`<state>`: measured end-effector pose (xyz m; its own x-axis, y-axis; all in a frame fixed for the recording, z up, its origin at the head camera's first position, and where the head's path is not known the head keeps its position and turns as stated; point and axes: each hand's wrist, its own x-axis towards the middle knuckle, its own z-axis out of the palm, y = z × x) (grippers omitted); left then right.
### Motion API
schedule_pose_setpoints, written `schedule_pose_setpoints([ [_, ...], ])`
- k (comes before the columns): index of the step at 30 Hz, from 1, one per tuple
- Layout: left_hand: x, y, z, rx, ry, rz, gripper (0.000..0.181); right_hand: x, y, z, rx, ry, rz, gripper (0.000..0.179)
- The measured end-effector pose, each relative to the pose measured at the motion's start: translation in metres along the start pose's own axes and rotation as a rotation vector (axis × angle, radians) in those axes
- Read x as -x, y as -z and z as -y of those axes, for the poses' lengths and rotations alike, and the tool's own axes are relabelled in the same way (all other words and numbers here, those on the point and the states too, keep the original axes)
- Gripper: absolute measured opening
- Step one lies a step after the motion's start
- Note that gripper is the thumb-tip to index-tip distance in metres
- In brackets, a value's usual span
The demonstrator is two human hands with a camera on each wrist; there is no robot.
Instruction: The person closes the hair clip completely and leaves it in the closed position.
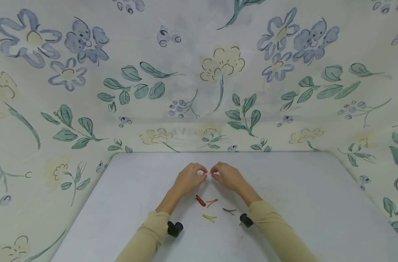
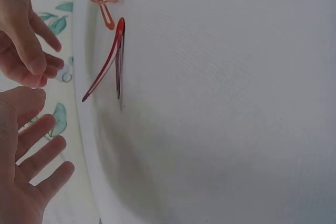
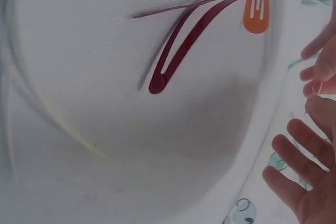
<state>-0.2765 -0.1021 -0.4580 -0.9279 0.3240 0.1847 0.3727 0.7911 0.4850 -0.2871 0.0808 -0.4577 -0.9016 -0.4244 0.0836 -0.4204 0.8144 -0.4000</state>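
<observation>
Over the far part of the table, both hands meet fingertip to fingertip at a small pink hair clip [image 1: 208, 174], mostly hidden by the fingers. My left hand [image 1: 189, 179] pinches it between thumb and forefinger from one side. From the other side my right hand [image 1: 229, 177] pinches it likewise. The left wrist view shows a thin strip of the pink clip [image 2: 38, 81] between the thumbs, the left hand's other fingers [image 2: 43, 153] spread apart. Nearer me lie a red hair clip [image 1: 200, 200], an orange one [image 1: 212, 202], a dark red one [image 1: 229, 210] and a yellow-green one [image 1: 209, 217].
The white table [image 1: 300, 203] reaches back to a flower-printed cloth [image 1: 192, 109] that rises behind it and at both sides. Black wrist cameras stick out from the left sleeve [image 1: 154, 227] and the right sleeve [image 1: 267, 218]. The loose clips lie splayed between the forearms.
</observation>
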Motion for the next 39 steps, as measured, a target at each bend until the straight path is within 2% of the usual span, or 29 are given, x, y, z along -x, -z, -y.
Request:
schedule_pose_setpoints([
  [7, -0.002, -0.005, 0.004, -0.031, -0.001, 0.047, 0.013, -0.006, -0.009, -0.002, 0.003, -0.035, 0.049, 0.012],
  [12, -0.005, -0.01, 0.008, -0.066, 0.012, 0.098, 0.011, -0.007, -0.016, -0.003, 0.026, -0.022, 0.063, 0.011],
  [17, -0.006, -0.014, 0.009, -0.105, 0.016, 0.117, 0.011, -0.007, -0.021, -0.003, 0.072, -0.005, 0.051, 0.012],
  [27, -0.004, -0.016, 0.008, -0.154, -0.013, 0.081, 0.007, -0.004, -0.027, -0.004, 0.16, 0.06, -0.037, 0.006],
  [33, -0.002, -0.017, 0.009, -0.167, -0.003, 0.085, 0.009, -0.002, -0.024, 0.002, 0.181, 0.034, -0.014, 0.006],
  [39, -0.002, -0.018, 0.01, -0.165, -0.022, 0.071, 0.008, -0.001, -0.021, 0.004, 0.18, 0.008, 0.018, 0.007],
])
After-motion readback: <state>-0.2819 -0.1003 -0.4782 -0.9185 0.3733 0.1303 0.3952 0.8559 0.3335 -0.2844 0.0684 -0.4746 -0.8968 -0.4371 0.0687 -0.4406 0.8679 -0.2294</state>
